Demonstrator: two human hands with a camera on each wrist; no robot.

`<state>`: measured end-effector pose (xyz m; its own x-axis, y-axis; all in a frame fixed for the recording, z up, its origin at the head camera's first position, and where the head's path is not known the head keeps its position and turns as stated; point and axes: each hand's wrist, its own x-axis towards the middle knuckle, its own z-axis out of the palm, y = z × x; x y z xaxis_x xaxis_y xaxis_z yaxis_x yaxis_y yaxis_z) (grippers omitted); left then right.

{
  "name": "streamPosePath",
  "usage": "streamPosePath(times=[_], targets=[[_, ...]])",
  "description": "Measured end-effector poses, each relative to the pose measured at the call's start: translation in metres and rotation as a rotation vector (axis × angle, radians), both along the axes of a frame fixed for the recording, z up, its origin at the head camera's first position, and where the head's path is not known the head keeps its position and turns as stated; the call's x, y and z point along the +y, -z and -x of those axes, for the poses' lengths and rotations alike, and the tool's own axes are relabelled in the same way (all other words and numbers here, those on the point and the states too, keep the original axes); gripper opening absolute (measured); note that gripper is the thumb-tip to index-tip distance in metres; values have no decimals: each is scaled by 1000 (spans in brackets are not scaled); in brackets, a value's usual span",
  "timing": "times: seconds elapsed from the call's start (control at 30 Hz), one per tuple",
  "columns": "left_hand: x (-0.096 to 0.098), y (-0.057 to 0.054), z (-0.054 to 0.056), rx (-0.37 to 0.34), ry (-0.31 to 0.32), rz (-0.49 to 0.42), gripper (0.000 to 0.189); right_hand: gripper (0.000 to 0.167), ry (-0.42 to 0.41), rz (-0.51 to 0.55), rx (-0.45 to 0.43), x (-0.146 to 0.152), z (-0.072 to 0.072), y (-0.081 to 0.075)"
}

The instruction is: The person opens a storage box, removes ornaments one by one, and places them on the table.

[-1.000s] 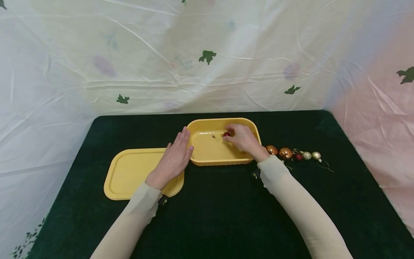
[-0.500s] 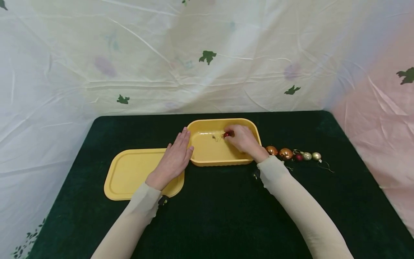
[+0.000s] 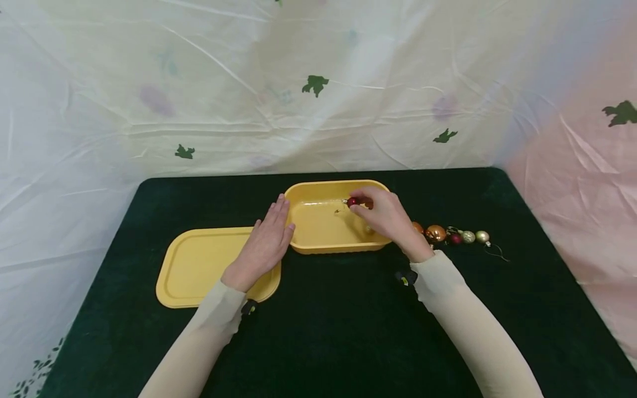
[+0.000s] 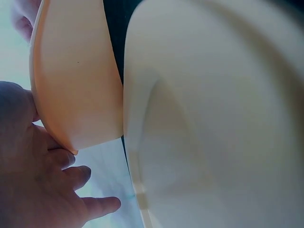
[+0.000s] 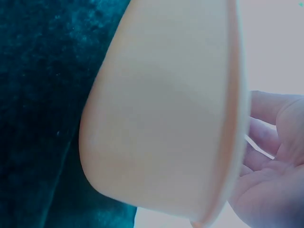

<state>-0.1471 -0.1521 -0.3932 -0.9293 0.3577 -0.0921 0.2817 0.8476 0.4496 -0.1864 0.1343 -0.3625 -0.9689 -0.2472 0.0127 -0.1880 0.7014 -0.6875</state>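
Observation:
A yellow box stands near the table's far edge. My right hand reaches over its right side and pinches a small red Christmas bauble between thumb and fingers. Something orange-brown shows just behind the bauble, partly hidden by the hand. A gold bauble lies in the box below that hand, and a small gold hook or cap shows on the box floor. Straight-fingered, my left hand touches the box's left end. In the right wrist view the box wall hides the fingertips and the bauble.
A yellow lid lies flat at the left, partly under my left forearm. To the right of the box, several baubles sit in a row, among them an orange one and a pale gold one with a loose string. Dark green cloth covers the table.
My right hand has shifted right and a little up with the red bauble, and the gold bauble in the box has come into view. My left hand stays at the box's end.

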Motion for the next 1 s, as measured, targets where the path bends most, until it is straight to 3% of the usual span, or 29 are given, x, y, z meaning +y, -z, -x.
streamPosePath(times=[0.53,1.0], targets=[[-1,1,1,8,-3,0,66,35,48,92,38,32,-34,-22],[0,0,0,3,-1,0,66,38,92,98,101,59,-58,-34]])
